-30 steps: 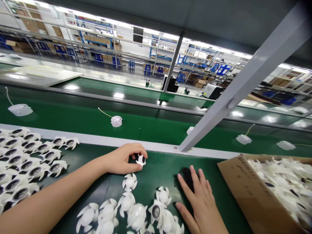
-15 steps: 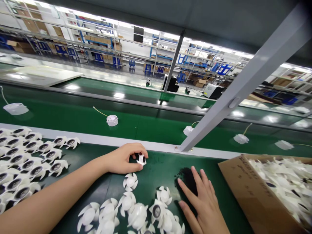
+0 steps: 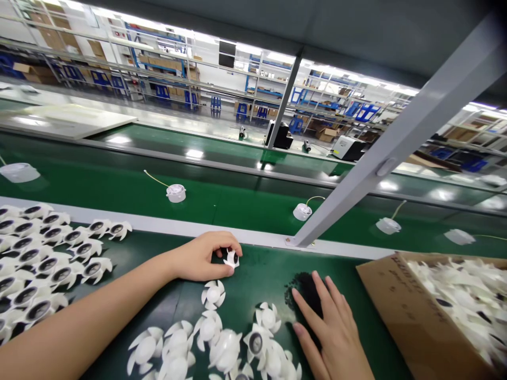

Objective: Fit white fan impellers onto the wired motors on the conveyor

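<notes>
Fan impeller [image 3: 231,258], white plastic, 12 o'clock on green belt [image 3: 261,279]: L hand [image 3: 202,257] fingers together, pinched on it, blades left free. R hand [image 3: 335,330] fingers splayed flat by black granules [image 3: 307,292], approx 1 o'clock.

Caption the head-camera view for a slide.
Left hand pinches a white fan impeller on a green conveyor belt; right hand lies over black granules.

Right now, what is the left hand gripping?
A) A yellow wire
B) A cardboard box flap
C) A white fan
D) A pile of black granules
C. The left hand pinches a white fan between thumb and fingers, with the fan's dark centre showing.
</notes>
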Demonstrator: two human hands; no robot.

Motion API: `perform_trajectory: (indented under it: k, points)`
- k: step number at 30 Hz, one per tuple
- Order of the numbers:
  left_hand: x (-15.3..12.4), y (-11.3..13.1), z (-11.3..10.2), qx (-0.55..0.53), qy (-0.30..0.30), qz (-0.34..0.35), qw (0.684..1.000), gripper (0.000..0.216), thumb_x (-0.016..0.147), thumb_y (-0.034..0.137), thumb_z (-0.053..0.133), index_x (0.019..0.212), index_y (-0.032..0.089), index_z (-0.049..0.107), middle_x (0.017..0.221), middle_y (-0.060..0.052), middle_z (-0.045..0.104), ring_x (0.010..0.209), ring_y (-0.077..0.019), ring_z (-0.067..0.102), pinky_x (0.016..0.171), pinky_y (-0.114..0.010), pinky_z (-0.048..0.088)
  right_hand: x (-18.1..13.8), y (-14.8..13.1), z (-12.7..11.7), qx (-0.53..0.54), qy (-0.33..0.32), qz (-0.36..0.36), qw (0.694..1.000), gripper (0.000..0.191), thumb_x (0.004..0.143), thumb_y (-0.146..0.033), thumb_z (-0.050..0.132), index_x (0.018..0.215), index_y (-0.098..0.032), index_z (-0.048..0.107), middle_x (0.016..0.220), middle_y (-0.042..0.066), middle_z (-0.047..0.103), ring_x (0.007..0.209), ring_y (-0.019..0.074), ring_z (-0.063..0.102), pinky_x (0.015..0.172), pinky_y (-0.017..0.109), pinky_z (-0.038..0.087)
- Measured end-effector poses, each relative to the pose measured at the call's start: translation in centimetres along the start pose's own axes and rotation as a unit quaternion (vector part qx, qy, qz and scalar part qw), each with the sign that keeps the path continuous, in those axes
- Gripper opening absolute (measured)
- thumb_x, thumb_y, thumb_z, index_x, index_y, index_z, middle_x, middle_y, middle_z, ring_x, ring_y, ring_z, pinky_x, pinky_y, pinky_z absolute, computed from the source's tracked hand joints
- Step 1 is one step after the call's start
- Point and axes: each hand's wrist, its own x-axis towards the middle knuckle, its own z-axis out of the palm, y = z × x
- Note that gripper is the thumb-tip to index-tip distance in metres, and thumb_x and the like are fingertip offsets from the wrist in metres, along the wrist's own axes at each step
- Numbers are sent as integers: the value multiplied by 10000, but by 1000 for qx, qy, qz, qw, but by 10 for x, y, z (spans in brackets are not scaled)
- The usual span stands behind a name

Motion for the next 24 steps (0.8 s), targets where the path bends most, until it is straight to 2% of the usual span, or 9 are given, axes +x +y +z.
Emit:
perform_trajectory:
  k: [3,9,15,24]
  points:
    - [-1,0,0,-1,0,2,1000,274,773,239,674,1044,233,638,1069,-13,628,891,-141,569,771,-240,480,-1,0,0,15,3,8,1000,530,974,-335,480,1498,-333,395,1615,132,231,1442,436,267,956,681,449]
    - [0,-1,0,-1,2,2,1000,271,778,239,671,1047,231,636,1082,-18,626,900,-143,571,773,-239,481,-1,3,-1,7,-9,-13,1000,524,965,-362,502,1481,-385,416,1619,113,225,1427,442,295,918,674,485]
    - [0,-1,0,2,0,2,1000,272,781,244,671,1051,239,634,1079,-10,626,899,-141,570,773,-239,482,-2,2,1,16,-11,-5,1000,545,977,-338,476,1508,-403,369,1628,102,199,1443,432,266,976,695,436]
    - [-1,-2,1,3,0,1,1000,275,786,257,671,1058,239,634,1092,-17,625,899,-143,572,777,-245,485,-1,2,2,-30,-21,-26,999,587,974,-414,474,1540,-391,317,1626,112,206,1432,447,285,896,679,504]
